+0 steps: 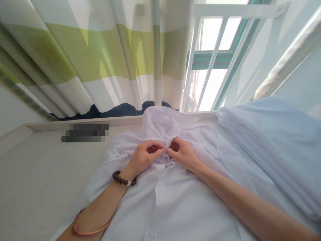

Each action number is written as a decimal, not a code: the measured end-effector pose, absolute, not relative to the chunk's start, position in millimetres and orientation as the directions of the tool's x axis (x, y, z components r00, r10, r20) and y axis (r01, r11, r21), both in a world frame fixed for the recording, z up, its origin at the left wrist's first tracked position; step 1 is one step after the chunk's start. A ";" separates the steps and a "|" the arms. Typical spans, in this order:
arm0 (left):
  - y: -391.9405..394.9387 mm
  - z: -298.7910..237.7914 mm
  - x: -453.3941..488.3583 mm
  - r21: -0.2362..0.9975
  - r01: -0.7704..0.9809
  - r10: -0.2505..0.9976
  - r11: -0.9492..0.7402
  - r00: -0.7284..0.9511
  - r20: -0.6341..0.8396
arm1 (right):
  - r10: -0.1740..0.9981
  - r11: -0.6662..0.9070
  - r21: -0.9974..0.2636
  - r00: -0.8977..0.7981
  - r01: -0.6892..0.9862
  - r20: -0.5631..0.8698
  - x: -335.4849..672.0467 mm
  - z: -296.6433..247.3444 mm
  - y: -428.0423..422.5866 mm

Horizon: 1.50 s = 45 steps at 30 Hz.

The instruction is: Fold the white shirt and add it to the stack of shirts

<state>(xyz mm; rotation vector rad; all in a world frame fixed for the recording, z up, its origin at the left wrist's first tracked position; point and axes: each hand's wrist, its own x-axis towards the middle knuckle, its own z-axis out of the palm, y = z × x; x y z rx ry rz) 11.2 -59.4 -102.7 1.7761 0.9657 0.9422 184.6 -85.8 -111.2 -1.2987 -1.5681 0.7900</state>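
A white shirt [175, 201] lies spread on a pale table [37, 180], its collar toward the window. My left hand [145, 155] pinches the shirt's front edge just below the collar, fingers closed on the fabric. My right hand [182, 154] pinches the opposite edge, and the two hands meet at the top of the placket. A dark bead bracelet [124, 179] circles my left wrist, and a pink band [85, 229] sits lower on that forearm.
A stack of folded white garments [271, 147] rests at the right of the table. Striped green, white and navy curtains [100, 57] hang behind the table's far edge. A barred window [213, 57] is at the back right.
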 end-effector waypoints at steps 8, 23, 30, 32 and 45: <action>-57.5 -105.3 14.0 0.898 0.310 0.919 -0.311 0.338 0.202 | 0.967 0.255 -0.955 -0.052 0.154 0.250 184.0 -110.0 -90.2; -58.5 -101.6 12.9 0.914 0.258 0.897 -0.312 0.396 0.195 | 0.948 0.308 -0.869 -0.051 0.386 0.313 184.0 -109.4 -90.1; -59.5 -101.0 11.2 0.928 0.250 0.901 -0.276 0.404 0.159 | 0.958 0.276 -0.895 -0.026 0.349 0.285 184.1 -110.4 -86.6; -59.4 -101.2 10.5 0.938 0.232 0.900 -0.259 0.409 0.148 | 0.958 0.281 -0.900 -0.034 0.334 0.286 184.7 -110.9 -86.8; -57.1 -103.3 8.3 0.969 0.129 0.899 -0.212 0.414 0.142 | 0.955 0.290 -0.873 -0.055 0.392 0.292 185.5 -108.3 -88.5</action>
